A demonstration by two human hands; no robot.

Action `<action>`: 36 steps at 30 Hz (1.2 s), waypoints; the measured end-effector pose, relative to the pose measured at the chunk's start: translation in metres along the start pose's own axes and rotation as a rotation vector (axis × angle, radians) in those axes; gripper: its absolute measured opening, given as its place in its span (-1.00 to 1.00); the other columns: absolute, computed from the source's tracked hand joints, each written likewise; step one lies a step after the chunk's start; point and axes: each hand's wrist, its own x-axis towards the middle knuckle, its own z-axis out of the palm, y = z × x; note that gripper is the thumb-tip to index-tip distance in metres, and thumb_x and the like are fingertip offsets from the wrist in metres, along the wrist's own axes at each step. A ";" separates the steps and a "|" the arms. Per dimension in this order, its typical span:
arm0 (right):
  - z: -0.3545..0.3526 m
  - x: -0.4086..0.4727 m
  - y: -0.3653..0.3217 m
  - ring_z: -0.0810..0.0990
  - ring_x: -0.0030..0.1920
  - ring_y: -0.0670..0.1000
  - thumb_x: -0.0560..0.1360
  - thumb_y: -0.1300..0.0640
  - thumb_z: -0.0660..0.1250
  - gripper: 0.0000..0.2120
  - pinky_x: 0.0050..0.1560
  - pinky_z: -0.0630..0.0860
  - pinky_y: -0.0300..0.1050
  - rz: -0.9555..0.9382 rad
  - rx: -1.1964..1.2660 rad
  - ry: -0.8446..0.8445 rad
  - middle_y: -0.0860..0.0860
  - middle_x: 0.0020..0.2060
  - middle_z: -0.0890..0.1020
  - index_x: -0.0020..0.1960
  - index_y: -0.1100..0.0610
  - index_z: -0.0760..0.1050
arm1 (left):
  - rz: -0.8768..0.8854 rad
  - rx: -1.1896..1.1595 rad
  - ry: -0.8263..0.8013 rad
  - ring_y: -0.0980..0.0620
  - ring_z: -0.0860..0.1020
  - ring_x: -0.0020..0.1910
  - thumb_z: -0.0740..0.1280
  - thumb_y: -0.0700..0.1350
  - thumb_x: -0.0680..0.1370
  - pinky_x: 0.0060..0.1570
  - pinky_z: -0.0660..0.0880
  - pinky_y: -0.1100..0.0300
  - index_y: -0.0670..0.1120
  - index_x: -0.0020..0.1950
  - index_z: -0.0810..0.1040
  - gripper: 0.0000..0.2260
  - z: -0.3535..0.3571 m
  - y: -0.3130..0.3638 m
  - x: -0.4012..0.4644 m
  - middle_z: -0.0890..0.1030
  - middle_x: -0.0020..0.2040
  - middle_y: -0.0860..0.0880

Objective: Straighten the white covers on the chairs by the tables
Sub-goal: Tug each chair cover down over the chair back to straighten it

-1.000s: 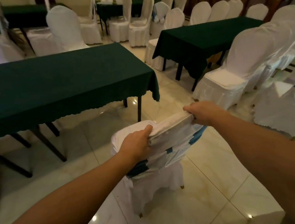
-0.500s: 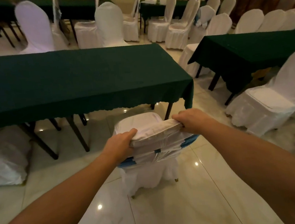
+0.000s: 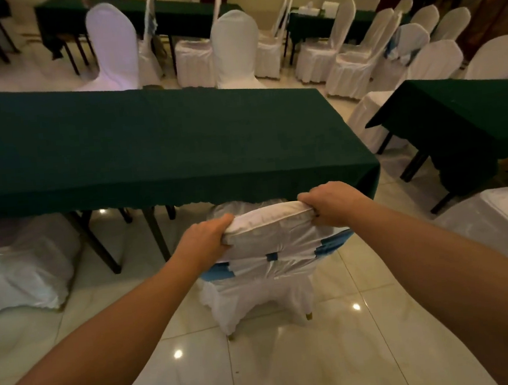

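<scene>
While both arms reached forward from the bottom corners of the view, the left hand [image 3: 204, 239] and the right hand [image 3: 330, 204] each gripped the top edge of the white cover [image 3: 271, 246] on the nearest chair [image 3: 265, 298], fingers curled over the fabric at either end of the backrest. Each grip was clamped on the cloth, the left at the lower left corner of the top edge and the right at the upper right, so the edge ran at a slant between them. A blue sash [image 3: 219, 271] wrapped round the back of the cover below the hands, showing at the left and right sides with a small blue knot in the middle. The chair stood on the pale tiled floor [image 3: 292, 367], its seat tucked under the near edge of the long table [image 3: 150, 146], which was draped in a dark green cloth. To the left, under that table, another white-covered chair [image 3: 19, 268] sat low and rumpled. A second green-draped table [image 3: 467, 112] stood to the right, with a further covered chair [image 3: 506, 216] near its corner. Beyond the long table, more white-covered chairs [image 3: 235, 46] stood in rows beside other green tables further back in the room.
</scene>
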 end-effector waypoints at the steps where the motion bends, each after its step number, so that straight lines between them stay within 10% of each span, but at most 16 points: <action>1: 0.002 0.007 0.009 0.42 -0.32 -0.04 0.39 -0.05 0.46 -0.68 -0.31 0.34 -0.10 -0.011 -0.003 -0.005 -0.19 -0.35 0.35 -0.04 -0.16 0.33 | -0.008 0.013 0.004 -0.09 0.63 -0.12 0.48 0.01 0.50 -0.20 0.51 0.13 0.02 0.23 0.47 -0.64 0.003 0.000 0.010 0.67 0.05 -0.07; 20: 0.049 0.119 0.174 0.45 -0.32 -0.11 0.46 -0.03 0.44 -0.73 -0.36 0.33 -0.15 -0.122 0.163 0.013 -0.12 -0.29 0.48 0.00 -0.10 0.36 | -0.215 0.188 -0.068 0.04 0.57 -0.15 0.47 0.06 0.50 -0.19 0.54 0.14 0.11 0.17 0.39 -0.66 0.040 0.009 0.198 0.63 0.02 0.03; 36: 0.036 0.169 0.139 0.46 -0.32 -0.09 0.43 -0.07 0.47 -0.68 -0.35 0.41 -0.10 -0.017 0.214 0.031 -0.13 -0.28 0.48 -0.04 -0.14 0.31 | -0.198 0.158 -0.140 0.03 0.58 -0.06 0.47 0.07 0.50 -0.01 0.59 0.03 0.11 0.19 0.44 -0.67 0.009 -0.059 0.223 0.61 0.05 0.06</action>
